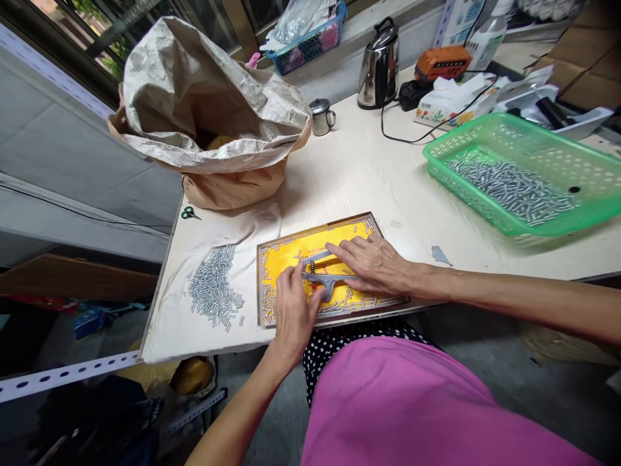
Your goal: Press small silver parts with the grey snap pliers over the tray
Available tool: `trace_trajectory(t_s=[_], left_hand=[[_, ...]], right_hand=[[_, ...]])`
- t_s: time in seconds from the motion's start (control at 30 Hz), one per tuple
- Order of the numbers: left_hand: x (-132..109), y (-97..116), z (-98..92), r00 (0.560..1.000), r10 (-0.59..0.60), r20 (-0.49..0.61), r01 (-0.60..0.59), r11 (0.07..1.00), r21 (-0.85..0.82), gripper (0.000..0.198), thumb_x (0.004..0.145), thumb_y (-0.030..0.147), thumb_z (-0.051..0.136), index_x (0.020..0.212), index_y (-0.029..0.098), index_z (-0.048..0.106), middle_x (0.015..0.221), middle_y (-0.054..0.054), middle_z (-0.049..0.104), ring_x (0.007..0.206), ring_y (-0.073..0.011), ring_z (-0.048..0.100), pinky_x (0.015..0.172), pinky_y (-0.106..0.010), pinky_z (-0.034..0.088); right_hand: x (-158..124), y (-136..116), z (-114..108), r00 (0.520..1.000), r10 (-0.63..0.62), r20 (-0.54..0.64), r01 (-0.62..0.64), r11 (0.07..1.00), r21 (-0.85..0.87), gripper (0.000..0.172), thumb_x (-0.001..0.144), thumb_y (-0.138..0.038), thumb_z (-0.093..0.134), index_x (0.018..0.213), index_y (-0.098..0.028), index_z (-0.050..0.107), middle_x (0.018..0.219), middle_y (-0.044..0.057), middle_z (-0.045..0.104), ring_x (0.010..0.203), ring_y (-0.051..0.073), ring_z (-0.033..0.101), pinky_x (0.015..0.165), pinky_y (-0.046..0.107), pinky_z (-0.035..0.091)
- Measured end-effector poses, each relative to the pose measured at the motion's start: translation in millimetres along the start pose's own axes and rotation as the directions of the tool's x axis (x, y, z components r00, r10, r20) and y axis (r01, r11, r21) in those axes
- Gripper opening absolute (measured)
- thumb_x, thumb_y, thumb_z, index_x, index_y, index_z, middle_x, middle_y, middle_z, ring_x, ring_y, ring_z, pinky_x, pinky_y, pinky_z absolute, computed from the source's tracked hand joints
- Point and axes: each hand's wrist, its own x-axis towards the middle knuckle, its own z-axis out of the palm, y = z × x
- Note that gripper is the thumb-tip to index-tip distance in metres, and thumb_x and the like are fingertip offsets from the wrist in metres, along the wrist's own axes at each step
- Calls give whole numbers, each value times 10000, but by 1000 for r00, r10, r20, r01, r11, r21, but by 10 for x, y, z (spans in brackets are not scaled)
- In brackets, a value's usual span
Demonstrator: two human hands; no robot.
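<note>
A grey hand tool point(328, 279) with a long open frame and a curved, trigger-like piece is over the yellow-lined tray point(260, 285). My right hand point(378, 262) is closed around its right end. At the tool's left end, my left hand point(294, 304) has its fingers bent, with the thumb against the tool; what its fingertips pinch is too small to make out. A dark, spring-like part shows inside the frame near the left fingers. Small silver metal pieces point(349, 301) lie scattered along the tray's edges.
To the left, a pile of small metal pieces point(213, 285) lies on white cloth point(179, 323), near green-handled scissors point(190, 213). Behind stands a large open sack point(233, 184). A green basket point(485, 210), steel cup point(321, 118) and kettle point(377, 71) are farther back.
</note>
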Motion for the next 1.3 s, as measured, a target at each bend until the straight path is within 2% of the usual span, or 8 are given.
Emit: trace_trajectory(t_s=[0.07, 0.13, 0.43, 0.6, 0.8, 0.93, 1.17, 1.3], left_hand=[[69, 120, -3, 978, 206, 38, -210, 962, 175, 735, 824, 282, 719, 1460, 168, 368, 1460, -209, 453, 1382, -377, 401, 1118, -551, 361], [177, 197, 20, 953, 281, 112, -302, 909, 288, 816, 823, 210, 694, 1510, 154, 257, 1453, -209, 458, 1375, -370, 396, 1127, -563, 335], [554, 204, 76, 941, 289, 176, -337, 837, 431, 498, 829, 225, 654, 1281, 83, 500, 1096, -150, 625, 970, -283, 558, 867, -422, 492], [644, 286, 33, 935, 247, 255, -336, 848, 411, 143, 886, 239, 608, 1004, 158, 612, 977, -102, 646, 921, -254, 577, 800, -370, 498], [631, 232, 122, 919, 352, 177, -392, 861, 324, 339, 880, 266, 637, 1188, 149, 558, 1060, -119, 670, 972, -261, 622, 834, -398, 541], [550, 156, 146, 841, 538, 62, -532, 799, 280, 259, 906, 216, 599, 1153, 145, 565, 1343, -186, 574, 1270, -300, 532, 1011, -479, 500], [408, 302, 37, 660, 731, 174, -731, 572, 372, 217, 965, 151, 463, 1045, 174, 664, 1456, -81, 521, 1470, -290, 303, 1162, -550, 349], [397, 352, -39, 656, 722, 220, -739, 557, 379, 219, 970, 184, 475, 1056, 190, 677, 1448, -58, 522, 1433, -266, 369, 1145, -498, 391]], right_hand=[[68, -32, -33, 999, -41, -22, 41, 999, 10, 633, 930, -427, 479, 1455, -121, 301, 1196, 166, 616, 974, 279, 547, 780, 389, 359], [123, -67, -52, 997, -58, -44, 59, 998, 18, 628, 939, -411, 464, 1457, -99, 294, 1202, 173, 612, 1003, 283, 540, 798, 400, 366], [236, -21, -125, 992, 41, -116, -66, 972, -226, 392, 932, -199, 441, 1286, -50, 519, 1039, 169, 672, 942, 294, 560, 968, 535, 286], [243, 133, -56, 993, -116, -35, 101, 951, -291, 329, 968, -78, 321, 887, -159, 630, 729, 33, 639, 700, 177, 528, 964, 445, 299], [158, 221, -81, 991, -84, -109, 54, 965, -255, 284, 1010, -348, 400, 987, -148, 600, 845, 73, 636, 816, 219, 516, 852, 411, 309], [122, 300, -245, 989, -26, -147, 8, 993, -119, 545, 955, -611, 388, 1076, -116, 581, 971, 137, 626, 887, 262, 517, 826, 412, 311], [103, 803, -221, 981, 48, -189, -28, 994, 107, 460, 1036, -474, 248, 856, -196, 567, 792, 59, 615, 752, 193, 544, 711, 325, 342], [103, 945, -196, 981, 7, -195, 9, 997, 81, 416, 1035, -466, 289, 866, -199, 559, 807, 44, 616, 778, 192, 564, 755, 338, 363]])
